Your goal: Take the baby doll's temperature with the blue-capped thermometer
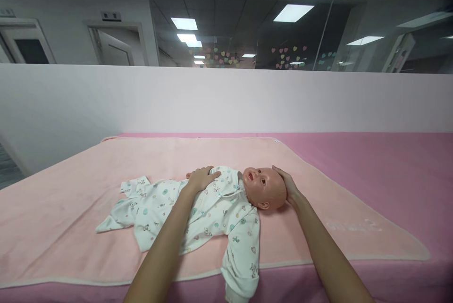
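Note:
A baby doll (265, 187) lies on its back on a peach blanket (318, 218), head to the right and legs to the left. It wears a white printed romper (212, 215) with small snaps on the front. My left hand (203, 179) rests on the doll's far side at the torso, thumb apart, close to the doll's small hand (188, 175). Around the crown of the doll's head curves my right hand (290, 187), its fingers partly hidden behind and under the head. The near sleeve (244, 251) hangs toward the front edge.
Under the blanket is a pink mat or sheet (389, 166), showing at the right and front. A low white wall (226, 100) runs along the back. Beyond it stand a door (115, 50) and windows with heart-shaped stickers (224, 57).

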`<state>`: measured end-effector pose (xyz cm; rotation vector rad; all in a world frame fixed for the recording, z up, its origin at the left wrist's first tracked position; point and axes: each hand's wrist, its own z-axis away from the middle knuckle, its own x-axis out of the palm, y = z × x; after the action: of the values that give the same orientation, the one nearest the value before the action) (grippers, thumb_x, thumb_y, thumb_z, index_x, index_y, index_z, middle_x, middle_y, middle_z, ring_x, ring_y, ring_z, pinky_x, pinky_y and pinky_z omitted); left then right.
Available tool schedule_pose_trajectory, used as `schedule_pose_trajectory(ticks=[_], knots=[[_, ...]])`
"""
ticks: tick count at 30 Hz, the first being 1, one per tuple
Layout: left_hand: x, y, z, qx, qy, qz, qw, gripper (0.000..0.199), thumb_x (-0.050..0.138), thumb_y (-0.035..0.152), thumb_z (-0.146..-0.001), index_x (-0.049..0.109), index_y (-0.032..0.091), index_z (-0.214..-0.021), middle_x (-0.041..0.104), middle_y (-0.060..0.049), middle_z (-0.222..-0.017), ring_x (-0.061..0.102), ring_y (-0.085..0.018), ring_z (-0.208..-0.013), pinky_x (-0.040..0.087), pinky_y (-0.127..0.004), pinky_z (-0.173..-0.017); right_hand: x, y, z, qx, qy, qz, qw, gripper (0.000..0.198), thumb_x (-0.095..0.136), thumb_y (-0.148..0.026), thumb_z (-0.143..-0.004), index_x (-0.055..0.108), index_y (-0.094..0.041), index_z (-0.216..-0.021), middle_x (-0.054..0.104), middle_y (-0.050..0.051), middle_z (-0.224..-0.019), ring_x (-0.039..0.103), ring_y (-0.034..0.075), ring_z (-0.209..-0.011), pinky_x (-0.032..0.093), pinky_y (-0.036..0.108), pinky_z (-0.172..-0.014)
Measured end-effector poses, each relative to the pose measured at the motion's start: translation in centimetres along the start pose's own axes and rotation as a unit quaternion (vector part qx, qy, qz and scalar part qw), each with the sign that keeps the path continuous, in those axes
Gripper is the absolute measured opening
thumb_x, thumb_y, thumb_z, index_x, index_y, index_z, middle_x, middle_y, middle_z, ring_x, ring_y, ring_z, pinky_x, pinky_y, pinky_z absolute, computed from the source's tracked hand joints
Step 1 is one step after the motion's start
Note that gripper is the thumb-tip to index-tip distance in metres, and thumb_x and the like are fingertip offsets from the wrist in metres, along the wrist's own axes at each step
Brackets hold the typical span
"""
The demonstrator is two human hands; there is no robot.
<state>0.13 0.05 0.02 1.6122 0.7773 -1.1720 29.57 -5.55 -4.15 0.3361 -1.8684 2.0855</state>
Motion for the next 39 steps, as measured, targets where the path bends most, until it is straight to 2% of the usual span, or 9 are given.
schedule_pose_trajectory(ticks=[10,24,26,31,33,35,39], knots=[[0.0,0.0,0.0,0.006,0.004,0.012,1.000,0.063,0.029,0.064,-0.076,0.048,0.024,-0.122,0.055,-0.009,-0.122,0.048,-0.031,-0.112,0.031,-0.045,-0.092,-0.2,0.1,-0.2,0.005,-0.013,-0.004,1.000,0.036,0.054,-0.047,-0.073,0.067,-0.017,-0.088,0.070,0.007,-0.088,0.064,0.026,-0.086,0.051,0.035,-0.076],[0.0,-0.1,0.0,0.002,0.002,0.016,1.000,0.064,0.029,0.064,-0.076,0.047,0.025,-0.123,0.055,-0.009,-0.122,0.047,-0.031,-0.112,0.032,-0.046,-0.092,0.0,0.0,-0.1,-0.008,-0.020,-0.008,1.000,0.036,0.054,-0.046,-0.073,0.067,-0.017,-0.090,0.070,0.007,-0.092,0.063,0.026,-0.092,0.050,0.035,-0.079],[-0.1,0.0,0.1,0.002,0.003,0.014,1.000,0.063,0.029,0.063,-0.076,0.047,0.025,-0.123,0.055,-0.008,-0.122,0.047,-0.031,-0.112,0.032,-0.045,-0.092,0.0,-0.1,-0.2,-0.031,-0.009,-0.022,0.999,0.034,0.056,-0.045,-0.073,0.067,-0.018,-0.090,0.069,0.006,-0.096,0.061,0.026,-0.096,0.049,0.035,-0.081],[-0.1,0.1,0.2,0.005,0.002,0.012,1.000,0.063,0.029,0.063,-0.076,0.047,0.025,-0.123,0.055,-0.008,-0.122,0.048,-0.030,-0.112,0.032,-0.045,-0.092,-1.2,-0.5,-1.1,-0.124,0.089,-0.066,0.986,0.026,0.056,-0.041,-0.072,0.067,-0.021,-0.086,0.066,0.005,-0.105,0.058,0.023,-0.103,0.047,0.034,-0.088],[-0.1,0.1,0.2,0.006,0.001,0.010,1.000,0.063,0.028,0.064,-0.076,0.047,0.025,-0.123,0.054,-0.007,-0.123,0.047,-0.030,-0.112,0.032,-0.045,-0.093,-1.4,-0.5,-1.2,-0.146,0.101,-0.077,0.981,0.026,0.055,-0.041,-0.072,0.067,-0.022,-0.085,0.066,0.004,-0.104,0.058,0.023,-0.102,0.046,0.034,-0.089],[-0.1,0.1,0.2,0.004,0.000,0.009,1.000,0.064,0.028,0.064,-0.076,0.047,0.025,-0.123,0.054,-0.007,-0.123,0.047,-0.030,-0.113,0.031,-0.045,-0.093,-1.2,-0.4,-1.0,-0.132,0.081,-0.059,0.986,0.027,0.056,-0.041,-0.072,0.067,-0.021,-0.085,0.068,0.005,-0.100,0.059,0.023,-0.100,0.047,0.033,-0.086],[-0.1,0.1,0.2,0.000,0.000,0.005,1.000,0.062,0.028,0.063,-0.076,0.047,0.026,-0.123,0.054,-0.007,-0.123,0.047,-0.030,-0.113,0.031,-0.045,-0.093,-0.1,-0.1,-0.1,-0.019,0.010,0.004,1.000,0.031,0.058,-0.045,-0.071,0.067,-0.017,-0.080,0.071,0.006,-0.085,0.064,0.027,-0.087,0.051,0.035,-0.076]])
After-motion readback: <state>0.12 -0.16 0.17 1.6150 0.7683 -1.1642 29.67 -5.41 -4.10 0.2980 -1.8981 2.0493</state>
